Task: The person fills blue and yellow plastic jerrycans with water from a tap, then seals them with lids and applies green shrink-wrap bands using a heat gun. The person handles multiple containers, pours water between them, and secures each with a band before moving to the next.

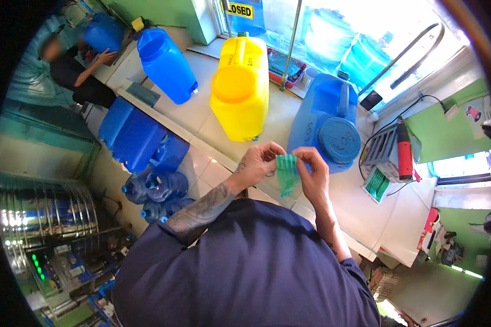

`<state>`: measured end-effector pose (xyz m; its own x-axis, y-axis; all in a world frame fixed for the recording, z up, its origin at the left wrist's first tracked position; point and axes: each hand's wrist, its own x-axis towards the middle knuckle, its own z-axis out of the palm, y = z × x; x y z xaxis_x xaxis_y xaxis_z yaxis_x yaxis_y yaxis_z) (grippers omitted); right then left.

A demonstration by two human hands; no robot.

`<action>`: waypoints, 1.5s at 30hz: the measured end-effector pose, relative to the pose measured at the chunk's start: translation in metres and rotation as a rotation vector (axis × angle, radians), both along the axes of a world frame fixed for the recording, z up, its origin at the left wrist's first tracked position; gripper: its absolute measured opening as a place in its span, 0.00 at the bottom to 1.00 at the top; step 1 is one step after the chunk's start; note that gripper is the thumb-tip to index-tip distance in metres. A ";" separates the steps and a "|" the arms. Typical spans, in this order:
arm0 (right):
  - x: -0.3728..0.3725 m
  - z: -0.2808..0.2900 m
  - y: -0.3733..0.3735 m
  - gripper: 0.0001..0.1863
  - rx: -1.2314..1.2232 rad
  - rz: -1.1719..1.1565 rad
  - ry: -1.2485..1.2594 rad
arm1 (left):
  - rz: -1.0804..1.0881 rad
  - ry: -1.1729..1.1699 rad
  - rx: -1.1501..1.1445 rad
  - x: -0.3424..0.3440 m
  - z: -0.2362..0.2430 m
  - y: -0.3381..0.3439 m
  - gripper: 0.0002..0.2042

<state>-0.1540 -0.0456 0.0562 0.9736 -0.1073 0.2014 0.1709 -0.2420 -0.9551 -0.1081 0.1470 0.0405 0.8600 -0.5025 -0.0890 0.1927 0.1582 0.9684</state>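
Observation:
My left hand (263, 162) and my right hand (311, 166) pinch a small translucent green striped sheet (285, 174) between their fingertips, above the front of the white tiled counter. Just beyond my right hand stands a large blue jug (305, 125) with a round lid. A yellow jug (245, 109) stands upright farther back, in front of my left hand. At the right sits a metal holder (382, 150) with a red heat gun (403, 155) and a shallow box of green strips (377, 185).
A blue container (166, 68) stands at the counter's back left. Blue containers (131, 136) and water bottles (163, 185) crowd the lower left, near a steel tank (49, 207). A co-worker (76, 71) holds a blue jug (101, 30) at upper left. A metal pole (289, 43) rises by the window.

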 end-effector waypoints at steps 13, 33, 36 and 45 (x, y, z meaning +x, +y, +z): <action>0.165 0.105 0.031 0.09 -0.625 0.465 -0.063 | -0.248 -0.758 0.637 0.177 0.108 0.150 0.19; 0.213 0.076 0.031 0.12 -0.704 0.385 -0.228 | -0.277 -1.309 0.926 0.255 0.109 0.170 0.19; 0.217 0.059 0.031 0.13 -0.748 0.324 -0.331 | -0.293 -1.310 0.801 0.267 0.093 0.165 0.16; 0.224 0.046 0.041 0.08 -0.610 0.251 -0.140 | -0.179 -1.010 0.635 0.267 0.072 0.157 0.13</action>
